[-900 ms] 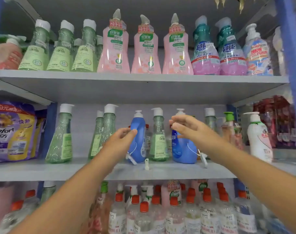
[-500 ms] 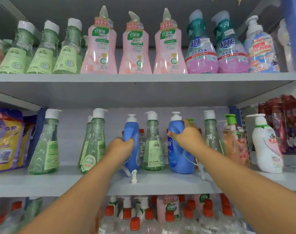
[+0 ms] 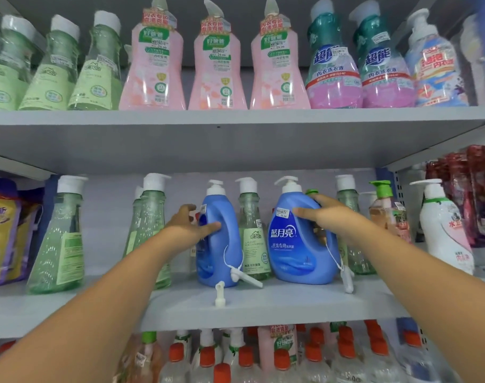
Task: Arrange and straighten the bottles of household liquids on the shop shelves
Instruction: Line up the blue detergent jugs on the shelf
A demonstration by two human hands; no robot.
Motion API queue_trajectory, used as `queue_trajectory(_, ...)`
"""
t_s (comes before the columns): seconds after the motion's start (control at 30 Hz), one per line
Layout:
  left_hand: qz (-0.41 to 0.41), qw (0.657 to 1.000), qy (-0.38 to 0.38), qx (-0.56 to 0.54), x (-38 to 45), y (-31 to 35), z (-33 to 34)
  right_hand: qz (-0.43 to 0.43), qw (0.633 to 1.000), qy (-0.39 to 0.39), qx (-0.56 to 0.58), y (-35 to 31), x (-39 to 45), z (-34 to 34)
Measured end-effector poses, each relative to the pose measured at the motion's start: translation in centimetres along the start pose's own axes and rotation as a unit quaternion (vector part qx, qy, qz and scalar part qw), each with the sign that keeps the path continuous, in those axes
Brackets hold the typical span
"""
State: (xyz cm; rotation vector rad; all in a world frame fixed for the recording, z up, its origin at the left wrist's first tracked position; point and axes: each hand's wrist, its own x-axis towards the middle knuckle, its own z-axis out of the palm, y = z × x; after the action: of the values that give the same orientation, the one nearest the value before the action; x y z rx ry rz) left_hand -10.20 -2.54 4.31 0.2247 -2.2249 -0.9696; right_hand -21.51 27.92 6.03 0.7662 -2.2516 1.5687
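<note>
Blue jugs, both on middle shelf, green pump bottle between them. Our left hand wraps left blue bottle, side-on at 9 o'clock; our right hand grips shoulder of right blue bottle, label facing us. We judge both grips placed high for twisting fronts forward.

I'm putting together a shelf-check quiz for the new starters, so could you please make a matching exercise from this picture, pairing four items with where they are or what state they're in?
Things:
1. left hand
2. right hand
3. three pink bottles
4. loose white tag

Places or states:
A. side by side on the top shelf
B. on the blue bottle turned side-on
C. lying on the middle shelf board, in front of the bottles
D. on the blue bottle with its label facing out

Pairs: 1-B, 2-D, 3-A, 4-C
</note>
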Motion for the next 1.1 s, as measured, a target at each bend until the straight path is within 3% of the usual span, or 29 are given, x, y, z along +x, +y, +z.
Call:
queue_trajectory(0.07, -0.033, 0.991, -0.116, -0.06, 0.5, -0.3, 0.1, 0.012, 0.999, 0.003, -0.042, -0.9, 0.4, 0.4)
queue_trajectory(0.13, -0.051, 0.977, -0.161, -0.127, 1.0, -0.8, 0.5, 0.022, 0.997, 0.001, -0.072, -1.6, 0.7, 0.8)
queue_trajectory(0.2, -0.052, 0.982, -0.138, -0.117, 1.2, -0.7, 0.9, 0.028, 0.997, -0.007, -0.074, -1.8, 0.9, 0.8)
queue_trajectory(0.33, -0.064, 0.997, -0.026, 0.024, -0.2, 0.5, 1.2, 0.003, 0.998, -0.058, -0.026, -1.6, 0.2, -1.0)
queue_trajectory(0.4, -0.036, 0.999, 0.011, 0.017, -0.9, 0.0, 0.9, -0.013, 0.995, -0.094, 0.0, -1.5, -0.6, -2.3)
queue_trajectory(0.47, -0.021, 0.996, -0.018, -0.083, -1.3, -0.9, 0.2, -0.021, 0.992, -0.118, 0.023, -1.4, -1.3, -3.2)
queue_trajectory(0.53, -0.031, 0.973, -0.111, -0.198, -2.3, -1.3, -0.2, -0.022, 0.989, -0.138, 0.038, -1.1, -2.0, -3.2)
queue_trajectory(0.63, -0.035, 0.959, -0.149, -0.24, -3.4, -1.6, 0.1, -0.008, 0.989, -0.136, 0.062, -0.7, -3.1, -2.5)
queue_trajectory(0.77, -0.033, 0.965, -0.077, -0.249, -4.9, -0.2, 0.4, -0.003, 0.995, -0.074, 0.072, -2.0, -4.8, -2.1)
queue_trajectory(0.9, -0.023, 0.965, 0.043, -0.256, -7.9, 0.6, -0.7, -0.044, 0.997, -0.022, 0.056, -3.9, -7.6, -1.7)
queue_trajectory(1.1, 0.052, 0.955, 0.185, -0.225, -15.3, -0.3, -7.9, -0.144, 0.988, -0.003, 0.063, -11.0, -14.3, 0.5)
